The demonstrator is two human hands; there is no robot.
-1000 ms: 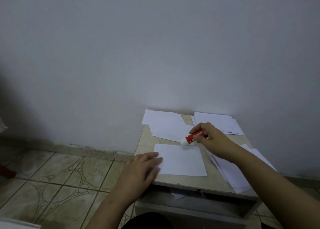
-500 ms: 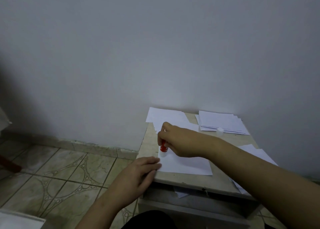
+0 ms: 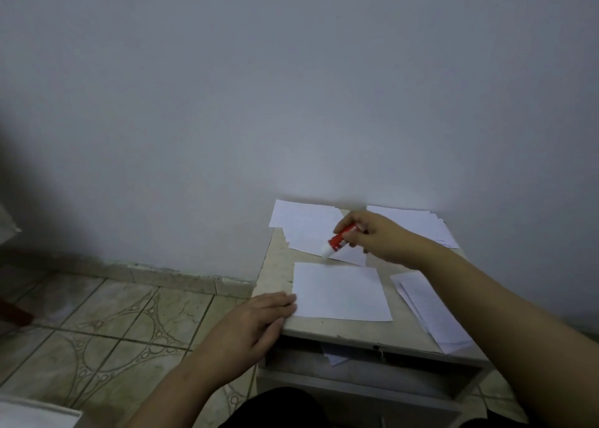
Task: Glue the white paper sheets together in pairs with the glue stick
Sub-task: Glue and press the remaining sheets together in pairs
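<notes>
Red glue stick [image 3: 341,237], tip seemingly down-left

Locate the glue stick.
In the head view, the glue stick is in the right hand, tip down at the far edge of the single paper sheet.

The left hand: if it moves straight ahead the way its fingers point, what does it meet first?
Probably the single white sheet; the left hand already has its fingertips at that sheet's near-left edge.

Small table [image 3: 275,265] w/ shelf, tiled floor [image 3: 113,324], maybe grey wall [image 3: 291,87].
</notes>
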